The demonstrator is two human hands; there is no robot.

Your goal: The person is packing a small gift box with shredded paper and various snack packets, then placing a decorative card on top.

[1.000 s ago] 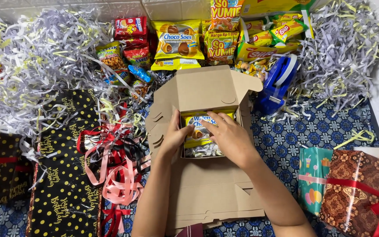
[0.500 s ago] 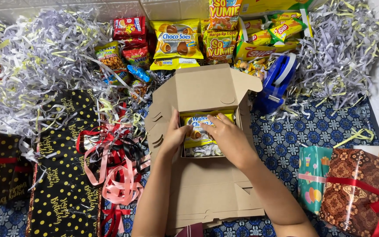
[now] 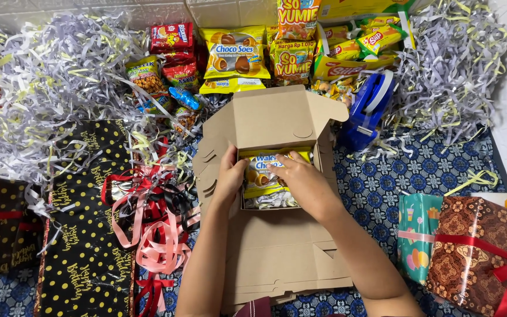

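Note:
An open brown cardboard box lies in the middle with its lid flaps spread. Inside it sits a yellow snack packet on shredded paper. My left hand holds the packet's left edge at the box's left wall. My right hand rests on the packet's right half, fingers pressing it down. Both forearms reach in over the box's front flap.
Snack packets are stacked behind the box, next to a blue tape dispenser. Shredded paper piles at the back left and back right. Ribbons and black dotted wrapping paper lie left. Wrapped gifts stand right.
Both hands have shifted slightly up on the yellow packet inside the box. The view has drifted a little; nothing else has moved.

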